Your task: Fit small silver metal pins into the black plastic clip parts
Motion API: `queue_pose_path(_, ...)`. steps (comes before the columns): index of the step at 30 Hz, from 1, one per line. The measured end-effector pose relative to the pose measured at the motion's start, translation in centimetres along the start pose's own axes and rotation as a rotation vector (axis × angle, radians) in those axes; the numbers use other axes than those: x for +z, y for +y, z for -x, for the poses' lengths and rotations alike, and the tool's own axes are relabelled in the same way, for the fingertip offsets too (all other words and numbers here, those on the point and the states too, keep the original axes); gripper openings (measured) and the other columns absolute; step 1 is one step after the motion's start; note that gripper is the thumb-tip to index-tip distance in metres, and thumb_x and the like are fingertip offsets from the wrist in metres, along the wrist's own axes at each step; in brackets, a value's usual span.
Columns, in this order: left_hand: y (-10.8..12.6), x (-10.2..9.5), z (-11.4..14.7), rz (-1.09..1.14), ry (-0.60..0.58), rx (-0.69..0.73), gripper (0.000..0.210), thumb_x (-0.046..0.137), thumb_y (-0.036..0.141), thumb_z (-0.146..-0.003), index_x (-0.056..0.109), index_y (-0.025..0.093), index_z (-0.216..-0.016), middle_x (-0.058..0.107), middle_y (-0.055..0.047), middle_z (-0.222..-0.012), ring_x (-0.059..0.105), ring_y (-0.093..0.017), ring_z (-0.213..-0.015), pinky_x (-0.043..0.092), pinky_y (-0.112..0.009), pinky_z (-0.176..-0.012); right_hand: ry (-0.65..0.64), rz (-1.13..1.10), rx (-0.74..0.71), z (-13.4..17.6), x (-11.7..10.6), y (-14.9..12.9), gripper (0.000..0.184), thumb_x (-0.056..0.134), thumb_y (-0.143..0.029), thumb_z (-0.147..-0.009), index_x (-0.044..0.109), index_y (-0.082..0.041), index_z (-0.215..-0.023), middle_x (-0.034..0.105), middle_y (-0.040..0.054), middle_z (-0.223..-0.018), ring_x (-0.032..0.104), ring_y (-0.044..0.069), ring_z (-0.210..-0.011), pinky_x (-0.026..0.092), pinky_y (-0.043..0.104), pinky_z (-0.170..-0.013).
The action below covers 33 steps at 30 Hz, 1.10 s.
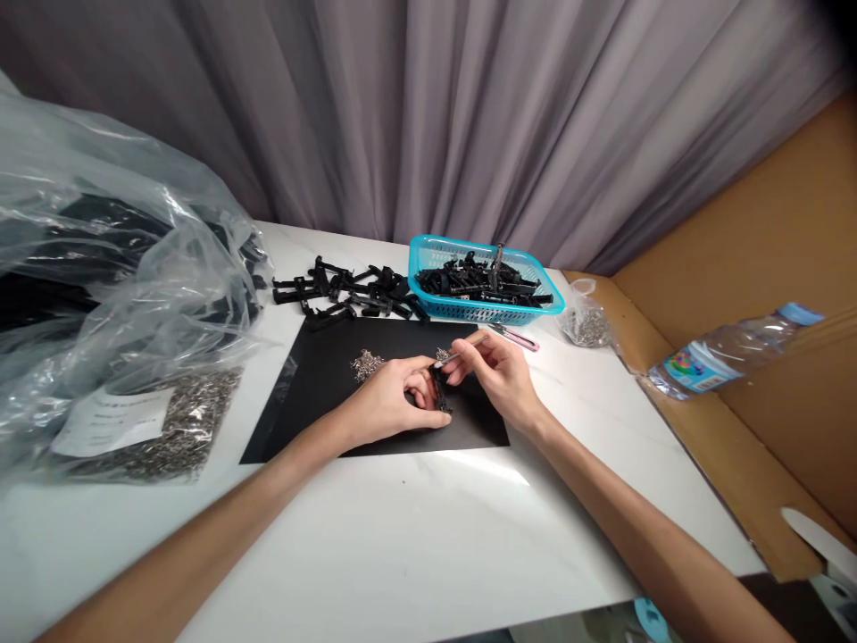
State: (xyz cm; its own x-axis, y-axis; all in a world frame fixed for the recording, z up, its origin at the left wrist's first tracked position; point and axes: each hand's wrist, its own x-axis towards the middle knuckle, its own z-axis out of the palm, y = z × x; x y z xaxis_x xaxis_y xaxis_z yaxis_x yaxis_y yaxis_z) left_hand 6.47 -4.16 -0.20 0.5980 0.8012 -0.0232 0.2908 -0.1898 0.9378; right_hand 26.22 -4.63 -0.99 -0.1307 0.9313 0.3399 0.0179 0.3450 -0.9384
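Head view: black part [440, 391] over a dark mat [301, 366].
Left hand [395, 393] pinches it; right hand [494, 364] pinches a thin tool [447, 360].

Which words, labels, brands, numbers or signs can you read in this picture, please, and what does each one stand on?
None can be read with certainty.
White label on the clear bag of small metal pieces: printed lines show, too blurred to read.
Blue label on the plastic bottle: a colourful design shows, but any lettering is too small to read.
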Motion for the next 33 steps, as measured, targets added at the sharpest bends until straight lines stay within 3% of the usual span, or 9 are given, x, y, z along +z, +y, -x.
queue_pose_path(25, 0.34, 0.22, -0.21, -0.023, 0.015, -0.038, 0.040, 0.087, 0.031, -0.068, 0.055, 0.019, -0.087, 0.068, 0.004, -0.066, 0.064, -0.015, -0.064, 0.048, -0.028, -0.062, -0.003, 0.116, 0.000, 0.17, 0.02, -0.36, 0.036, 0.069, -0.055, -0.094, 0.065, -0.021, -0.085, 0.074, 0.0020, -0.071, 0.072, 0.016, -0.058, 0.061, 0.028, -0.058)
queue_pose_path(33, 0.10, 0.26, -0.02, -0.073, 0.021, 0.003, 0.040, 0.084, 0.030, -0.070, 0.057, 0.018, -0.099, 0.071, 0.002, -0.073, 0.066, -0.017, -0.070, 0.052, -0.030, -0.071, 0.029, -0.020, 0.022, -0.13, 0.10, 0.04, 0.041, 0.067, -0.061, -0.093, 0.058, -0.022, -0.086, 0.076, 0.0024, -0.075, 0.072, 0.016, -0.059, 0.065, 0.030, -0.062)
